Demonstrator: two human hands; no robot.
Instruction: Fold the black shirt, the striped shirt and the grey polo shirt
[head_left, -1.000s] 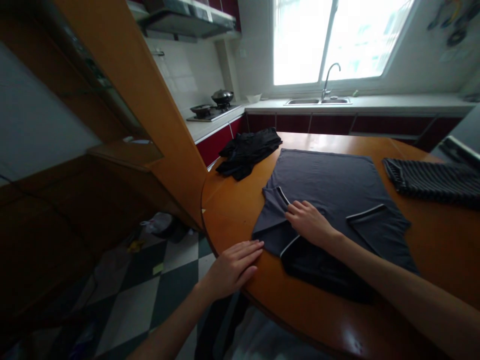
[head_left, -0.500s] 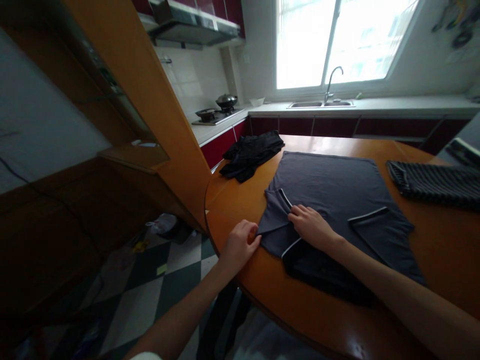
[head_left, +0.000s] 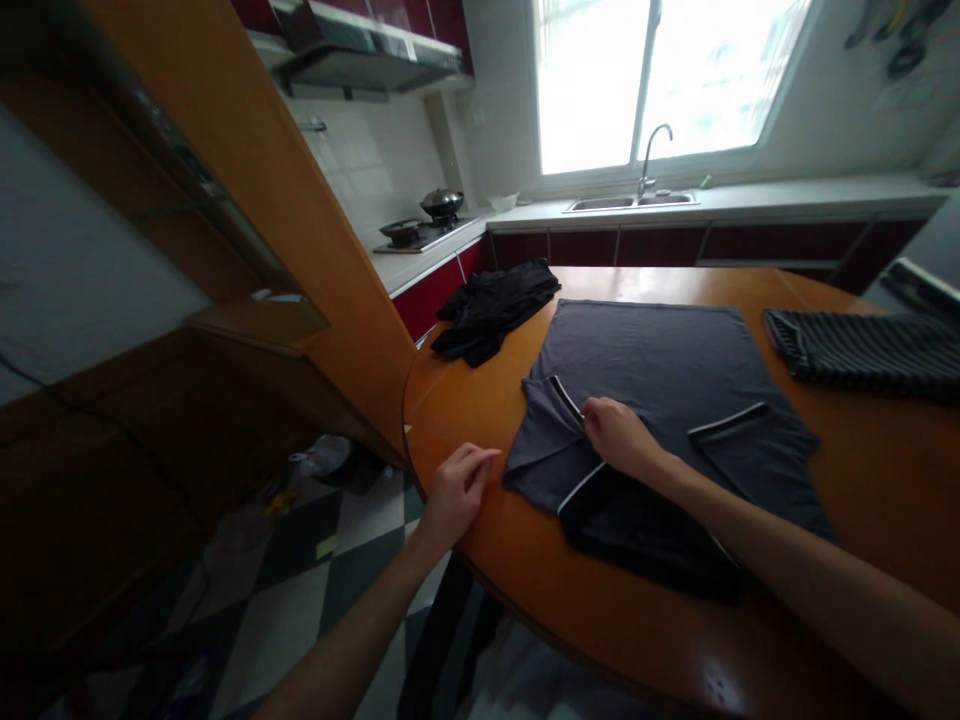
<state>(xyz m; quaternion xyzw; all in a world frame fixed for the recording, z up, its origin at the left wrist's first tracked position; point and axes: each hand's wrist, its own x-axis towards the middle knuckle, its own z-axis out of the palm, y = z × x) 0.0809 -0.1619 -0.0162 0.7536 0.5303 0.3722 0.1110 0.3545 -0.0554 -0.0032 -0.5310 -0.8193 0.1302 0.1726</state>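
A grey polo shirt (head_left: pixel 652 350) with white-edged sleeve hems and a black, white-trimmed collar (head_left: pixel 637 520) lies spread on the wooden table, collar towards me. My right hand (head_left: pixel 621 435) pinches the white-edged hem of the left sleeve (head_left: pixel 551 420), which is folded inward over the shirt body. Just left of the shirt's shoulder is my left hand (head_left: pixel 459 490), apart from the cloth, fingers loosely stretched and nothing in them. The other sleeve (head_left: pixel 739 440) is also folded inward, its hem lying on the shirt near my right forearm.
The round wooden table (head_left: pixel 517 580) carries a crumpled black garment (head_left: pixel 495 305) at the back left and a folded striped garment (head_left: pixel 862 350) at the right. Beyond are a stove (head_left: pixel 427 235) and a sink (head_left: pixel 630 202). A wooden cabinet panel (head_left: pixel 300 230) stands left of the table.
My left hand has let go of the shirt's shoulder edge and moved slightly left. My right hand stays at the sleeve hem. The view has shifted a little.
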